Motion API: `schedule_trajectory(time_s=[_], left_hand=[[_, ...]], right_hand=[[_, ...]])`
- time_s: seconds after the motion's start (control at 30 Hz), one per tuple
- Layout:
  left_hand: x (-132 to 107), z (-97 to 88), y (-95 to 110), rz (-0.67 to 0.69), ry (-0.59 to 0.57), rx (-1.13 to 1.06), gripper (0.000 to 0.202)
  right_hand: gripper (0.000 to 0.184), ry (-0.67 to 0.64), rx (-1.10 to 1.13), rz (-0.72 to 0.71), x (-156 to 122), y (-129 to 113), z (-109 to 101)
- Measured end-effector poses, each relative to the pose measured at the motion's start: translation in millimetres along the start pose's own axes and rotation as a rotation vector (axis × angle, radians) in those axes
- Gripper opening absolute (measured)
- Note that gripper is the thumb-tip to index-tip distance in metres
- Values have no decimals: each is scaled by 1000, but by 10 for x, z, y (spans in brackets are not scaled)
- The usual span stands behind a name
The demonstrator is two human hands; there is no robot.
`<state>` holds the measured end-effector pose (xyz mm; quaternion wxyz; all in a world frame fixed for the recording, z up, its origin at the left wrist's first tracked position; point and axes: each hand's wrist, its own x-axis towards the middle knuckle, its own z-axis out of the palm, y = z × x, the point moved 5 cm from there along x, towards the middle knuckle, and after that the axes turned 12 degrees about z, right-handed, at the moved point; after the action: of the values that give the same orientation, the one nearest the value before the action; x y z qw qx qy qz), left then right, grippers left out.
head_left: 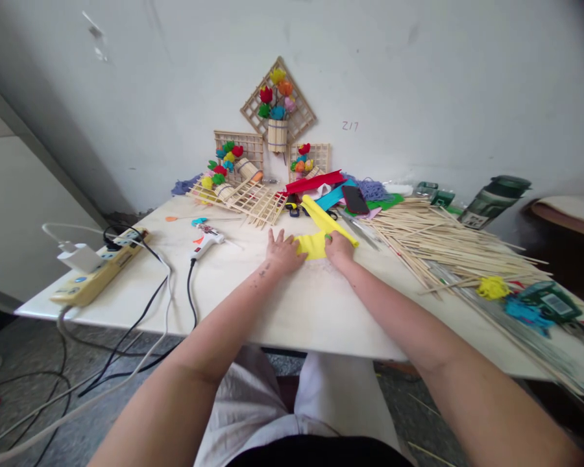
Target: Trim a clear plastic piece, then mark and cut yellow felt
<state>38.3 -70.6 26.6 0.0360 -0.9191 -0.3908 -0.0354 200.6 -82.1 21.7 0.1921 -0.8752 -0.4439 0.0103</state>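
The left hand (283,251) hides the left end of the yellow paper (314,246) in the middle of the frame. The fingertips of the right hand (339,249) are out of sight, and the small green spot (328,239) there is too small to make out. Both forearms run out of the frame at the bottom.

At centre right, the writing on the dark bottle (494,201) is too blurred to read, and sticks (448,240) cover its base. At lower right, the print on the green package (549,302) is illegible, and the worktop (316,311) is cut off by the right edge.
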Motion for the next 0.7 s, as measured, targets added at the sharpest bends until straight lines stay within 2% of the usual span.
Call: schedule_trajectory(time_s=[0.13,0.2,0.3,0.37,0.43,0.47,0.53,0.6,0.7], left_hand=[[13,-60,118,69,10,42,52],[39,-81,206,129,30,40,56],[90,-76,268,133,45,3,61],[115,-42,260,115,29,-22,55],[121,-5,240,128,17,-16,45],[116,16,226,136,9,-16,44],[94,55,189,123,-14,-46,50],[69,88,162,103,-45,-89,60],[51,121,151,94,-102,-131,69]], right_hand=[[27,69,-31,-31,-75,-22,-61],[27,109,-4,-49,-118,-35,-96],[28,219,50,-185,-187,-105,-204],[29,298,58,-287,-193,-162,-302],[28,319,40,-279,-103,-174,-382],[28,286,29,-223,-19,-155,-402],[28,113,13,-100,178,-96,-382],[28,-60,2,-51,331,-51,-339],[28,-178,-21,-4,427,22,-302]])
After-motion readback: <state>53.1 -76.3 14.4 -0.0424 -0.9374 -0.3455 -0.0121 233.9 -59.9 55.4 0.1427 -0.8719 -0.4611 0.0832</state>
